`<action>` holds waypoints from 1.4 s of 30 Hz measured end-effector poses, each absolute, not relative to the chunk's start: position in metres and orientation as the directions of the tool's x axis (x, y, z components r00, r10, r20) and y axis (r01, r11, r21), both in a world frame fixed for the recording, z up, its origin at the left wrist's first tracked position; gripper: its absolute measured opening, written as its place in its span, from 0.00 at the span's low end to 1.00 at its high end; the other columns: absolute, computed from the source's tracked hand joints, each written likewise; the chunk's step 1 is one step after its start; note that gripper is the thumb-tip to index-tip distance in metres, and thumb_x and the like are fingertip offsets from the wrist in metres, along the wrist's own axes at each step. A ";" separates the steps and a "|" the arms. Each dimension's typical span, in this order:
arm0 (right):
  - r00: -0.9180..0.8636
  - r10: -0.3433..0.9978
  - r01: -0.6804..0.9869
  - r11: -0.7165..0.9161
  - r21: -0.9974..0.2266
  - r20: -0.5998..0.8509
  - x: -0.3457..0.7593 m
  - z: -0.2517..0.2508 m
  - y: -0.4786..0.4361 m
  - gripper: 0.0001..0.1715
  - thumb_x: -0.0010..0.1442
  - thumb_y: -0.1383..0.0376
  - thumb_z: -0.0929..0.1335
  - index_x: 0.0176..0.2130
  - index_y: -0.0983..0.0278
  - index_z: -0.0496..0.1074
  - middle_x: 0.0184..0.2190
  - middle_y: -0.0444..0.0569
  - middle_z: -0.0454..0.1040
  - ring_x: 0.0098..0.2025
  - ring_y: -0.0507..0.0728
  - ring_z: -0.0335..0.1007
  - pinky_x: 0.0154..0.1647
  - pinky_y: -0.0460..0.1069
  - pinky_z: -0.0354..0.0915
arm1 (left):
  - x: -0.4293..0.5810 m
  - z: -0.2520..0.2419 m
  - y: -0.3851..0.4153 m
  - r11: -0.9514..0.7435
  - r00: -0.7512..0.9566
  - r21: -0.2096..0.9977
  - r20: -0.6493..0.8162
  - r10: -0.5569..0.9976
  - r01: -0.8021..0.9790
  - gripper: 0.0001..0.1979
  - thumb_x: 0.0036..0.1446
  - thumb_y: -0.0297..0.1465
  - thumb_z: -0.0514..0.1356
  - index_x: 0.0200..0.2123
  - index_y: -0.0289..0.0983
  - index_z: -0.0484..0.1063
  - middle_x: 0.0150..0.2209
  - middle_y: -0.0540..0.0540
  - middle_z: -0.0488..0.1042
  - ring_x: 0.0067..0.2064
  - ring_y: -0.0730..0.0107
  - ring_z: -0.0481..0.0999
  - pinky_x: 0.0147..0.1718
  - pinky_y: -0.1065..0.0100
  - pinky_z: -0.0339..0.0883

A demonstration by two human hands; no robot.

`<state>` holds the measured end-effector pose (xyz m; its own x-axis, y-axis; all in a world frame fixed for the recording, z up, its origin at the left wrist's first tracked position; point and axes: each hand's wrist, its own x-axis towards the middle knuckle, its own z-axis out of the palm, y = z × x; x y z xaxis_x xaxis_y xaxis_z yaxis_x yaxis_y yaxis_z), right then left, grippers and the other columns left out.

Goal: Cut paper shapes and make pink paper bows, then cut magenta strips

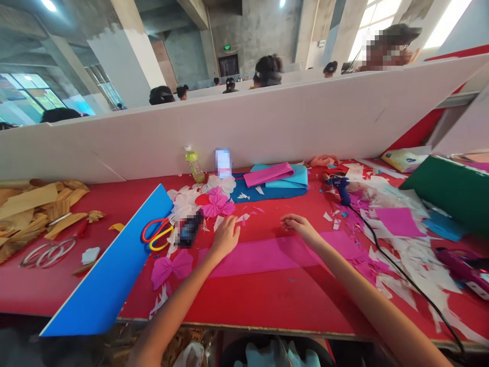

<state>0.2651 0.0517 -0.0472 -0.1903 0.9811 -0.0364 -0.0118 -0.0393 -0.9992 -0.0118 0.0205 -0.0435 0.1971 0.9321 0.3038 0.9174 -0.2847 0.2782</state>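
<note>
A long magenta paper strip (263, 255) lies flat across the red table in front of me. My left hand (227, 235) is over its upper left part, fingers pointing away and bent; whether anything is under them is hidden. My right hand (300, 227) hovers by the strip's far edge, its fingers curled loosely and apart, holding nothing. Left of my left hand are a magenta paper flower (217, 203), a magenta bow shape (171, 267) and scissors (158, 234) with red and yellow handles. Folded pink paper (268, 175) rests on blue paper beyond my hands.
A blue board (110, 270) and a green board (451, 193) stand at the sides. A blue glue gun (340, 189) trails a black cable among scraps at right. A bottle (194, 164) and a phone (223, 163) stand near the white partition (244, 122).
</note>
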 end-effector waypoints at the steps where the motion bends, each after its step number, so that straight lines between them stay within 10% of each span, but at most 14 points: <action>1: -0.146 0.989 0.050 0.003 -0.999 -0.004 0.268 -0.047 0.051 0.15 0.47 0.56 0.64 0.32 0.64 0.69 0.28 0.48 0.73 0.30 0.54 0.68 0.33 0.49 0.64 | -0.006 -0.046 0.033 -0.165 0.089 0.259 0.281 0.955 0.952 0.23 0.62 0.35 0.47 0.57 0.30 0.59 0.58 0.33 0.61 0.61 0.55 0.58 0.58 0.56 0.53; 5: -0.188 0.975 0.427 0.191 -0.884 0.120 0.275 -0.049 0.031 0.14 0.51 0.57 0.61 0.30 0.63 0.69 0.27 0.47 0.73 0.30 0.55 0.67 0.33 0.49 0.61 | 0.024 -0.059 0.065 -0.013 -0.020 0.225 0.144 0.989 0.974 0.33 0.61 0.43 0.46 0.61 0.23 0.50 0.62 0.24 0.50 0.63 0.45 0.50 0.58 0.52 0.50; 11: -0.350 0.930 0.543 0.301 -0.784 0.115 0.277 -0.052 -0.002 0.15 0.56 0.60 0.57 0.31 0.64 0.69 0.27 0.48 0.73 0.28 0.54 0.66 0.31 0.48 0.60 | 0.074 -0.063 0.082 -0.240 0.231 0.256 0.065 0.971 0.937 0.32 0.60 0.42 0.46 0.61 0.26 0.50 0.64 0.27 0.44 0.66 0.48 0.42 0.60 0.52 0.43; 16: -0.395 0.904 0.540 0.372 -0.754 0.163 0.272 -0.049 -0.006 0.14 0.58 0.63 0.57 0.31 0.64 0.68 0.30 0.49 0.74 0.31 0.55 0.68 0.35 0.49 0.62 | 0.138 -0.058 0.108 -0.259 0.281 0.561 0.049 0.959 0.786 0.31 0.57 0.36 0.53 0.59 0.24 0.54 0.64 0.26 0.44 0.66 0.47 0.41 0.61 0.50 0.38; 19: -0.401 0.894 0.534 0.404 -0.743 0.198 0.271 -0.050 -0.007 0.14 0.59 0.64 0.56 0.32 0.63 0.68 0.30 0.49 0.73 0.32 0.55 0.69 0.36 0.49 0.63 | 0.188 -0.054 0.116 -0.244 0.410 0.931 0.118 0.904 0.270 0.24 0.50 0.27 0.57 0.52 0.27 0.65 0.59 0.29 0.59 0.63 0.49 0.53 0.61 0.53 0.43; 27: -0.355 0.870 0.776 0.478 -0.412 0.342 0.282 -0.063 -0.005 0.14 0.59 0.67 0.58 0.42 0.63 0.68 0.40 0.54 0.71 0.41 0.59 0.66 0.41 0.52 0.62 | 0.166 -0.031 0.114 -0.220 0.329 0.975 0.199 0.923 0.026 0.16 0.55 0.26 0.48 0.44 0.30 0.70 0.38 0.39 0.77 0.43 0.66 0.76 0.46 0.64 0.66; 32: -0.379 0.871 0.879 0.444 -0.173 0.311 0.288 -0.066 0.003 0.13 0.61 0.65 0.59 0.43 0.62 0.68 0.41 0.56 0.69 0.42 0.61 0.63 0.42 0.54 0.59 | 0.053 -0.013 0.082 -0.316 0.331 0.495 0.059 0.942 0.809 0.13 0.56 0.28 0.52 0.42 0.37 0.72 0.42 0.42 0.76 0.46 0.63 0.74 0.46 0.63 0.64; 35: -0.414 0.875 0.877 0.458 -0.148 0.252 0.289 -0.064 0.009 0.10 0.61 0.66 0.58 0.36 0.63 0.67 0.37 0.55 0.68 0.39 0.60 0.63 0.39 0.52 0.59 | 0.004 -0.003 0.050 -0.352 0.358 0.181 0.000 0.934 0.919 0.13 0.59 0.32 0.50 0.43 0.36 0.70 0.41 0.40 0.75 0.44 0.60 0.74 0.42 0.62 0.65; 42: -0.488 0.856 0.811 0.516 -0.275 0.168 0.294 -0.031 0.015 0.12 0.63 0.66 0.54 0.36 0.64 0.62 0.28 0.50 0.71 0.31 0.56 0.67 0.32 0.49 0.59 | -0.037 -0.002 -0.009 -0.462 0.480 0.173 -0.077 0.874 0.870 0.10 0.58 0.36 0.53 0.38 0.39 0.70 0.39 0.46 0.71 0.42 0.66 0.71 0.42 0.68 0.63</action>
<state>0.2936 0.0151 -0.0310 -0.4882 0.8564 0.1682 0.8111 0.5164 -0.2747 -0.0373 -0.0087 -0.0022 0.4800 0.8739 -0.0771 0.8697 -0.4625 0.1726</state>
